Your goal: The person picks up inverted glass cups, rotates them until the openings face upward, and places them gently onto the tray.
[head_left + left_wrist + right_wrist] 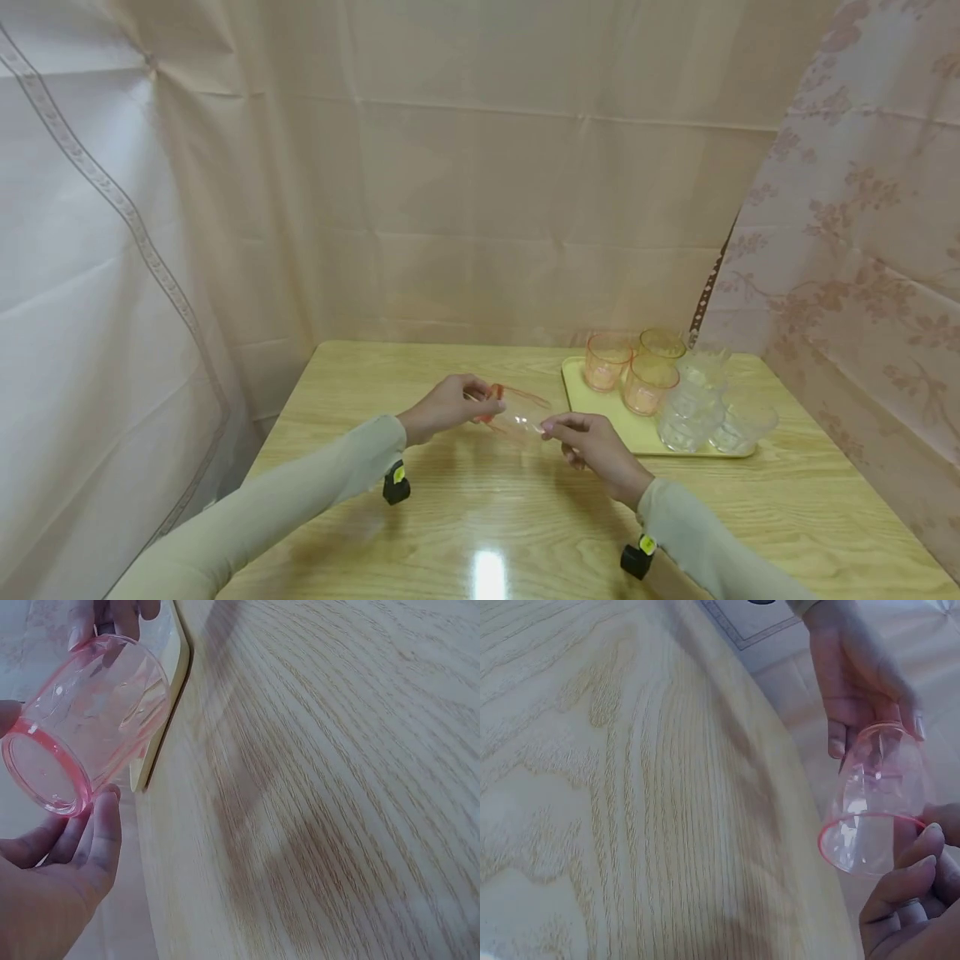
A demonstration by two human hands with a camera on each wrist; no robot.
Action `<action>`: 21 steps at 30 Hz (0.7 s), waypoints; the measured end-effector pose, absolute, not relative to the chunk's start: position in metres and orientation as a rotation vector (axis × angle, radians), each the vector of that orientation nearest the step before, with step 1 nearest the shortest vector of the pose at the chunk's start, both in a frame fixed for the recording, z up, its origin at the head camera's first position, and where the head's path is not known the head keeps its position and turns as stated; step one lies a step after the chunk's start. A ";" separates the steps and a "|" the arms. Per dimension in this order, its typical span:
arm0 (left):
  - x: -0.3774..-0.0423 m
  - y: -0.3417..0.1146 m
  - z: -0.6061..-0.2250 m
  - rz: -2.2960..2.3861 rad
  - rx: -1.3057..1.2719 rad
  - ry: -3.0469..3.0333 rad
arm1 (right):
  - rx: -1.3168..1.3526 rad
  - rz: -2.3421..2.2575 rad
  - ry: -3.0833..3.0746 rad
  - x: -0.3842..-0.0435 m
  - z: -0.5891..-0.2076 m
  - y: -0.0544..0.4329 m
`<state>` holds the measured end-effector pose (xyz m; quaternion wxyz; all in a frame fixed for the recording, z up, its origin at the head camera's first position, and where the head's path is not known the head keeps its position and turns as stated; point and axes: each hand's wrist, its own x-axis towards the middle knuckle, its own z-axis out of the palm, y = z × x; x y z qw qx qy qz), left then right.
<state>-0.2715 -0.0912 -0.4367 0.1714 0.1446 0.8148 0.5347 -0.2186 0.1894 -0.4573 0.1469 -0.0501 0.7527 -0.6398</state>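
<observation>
A clear cup with a pink-orange tint (522,411) is held on its side above the table, between both hands. My left hand (452,408) grips it round the base, with the thumb on one side and fingers on the other, as the left wrist view shows at the cup's thick pink base (56,769). My right hand (597,450) pinches the rim at the opposite end. In the right wrist view, the cup's open mouth (859,841) faces the right hand, whose thumb and fingers (911,881) are at the rim.
To the right, a pale yellow tray (600,412) bears two orange cups (606,362), an amber cup (663,343) and several clear glasses (690,417). All stands on a wood-grain table (360,492). Cloth curtains (480,183) hang behind and at both sides.
</observation>
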 end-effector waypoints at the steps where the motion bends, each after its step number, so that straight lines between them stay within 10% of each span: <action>1: -0.272 -0.091 -0.437 1.518 0.417 2.310 | -0.137 -1.855 2.171 -0.219 -0.457 0.189; 21: -0.267 -0.082 -0.443 1.428 0.594 2.350 | -0.413 -1.604 2.694 -0.223 -0.432 0.211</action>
